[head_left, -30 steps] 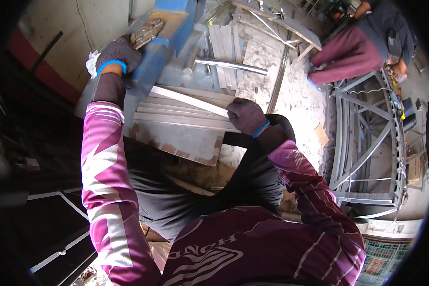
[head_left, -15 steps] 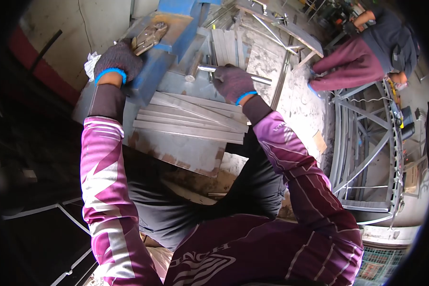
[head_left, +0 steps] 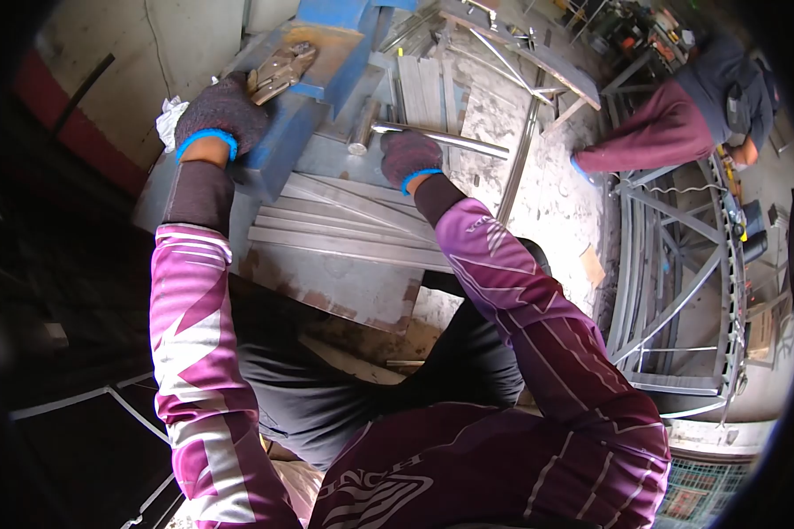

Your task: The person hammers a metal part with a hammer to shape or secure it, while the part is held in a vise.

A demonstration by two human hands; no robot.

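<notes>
My left hand (head_left: 222,116), in a dark glove with a blue cuff, rests at the left end of a blue metal machine (head_left: 284,132); its fingers are hidden from view. A worn brown clamp-like piece (head_left: 282,69) lies on the machine right beside it. My right hand (head_left: 410,159), gloved the same way, is closed at a shiny metal bar (head_left: 468,144) that slants out to the right. Left of that bar is a short round metal rod (head_left: 362,128). Flat grey metal strips (head_left: 344,231) lie below on the metal table (head_left: 326,286).
More flat strips (head_left: 422,93) lie behind my right hand. A co-worker (head_left: 653,128) bends over at the upper right beside a welded metal frame (head_left: 670,264). A low wooden-topped stand (head_left: 547,62) is at the top.
My right hand has moved left and slightly down, and the shiny bar has tilted a little. The co-worker has shifted, and an arm near the top is out of sight. My left hand stays nearly in place.
</notes>
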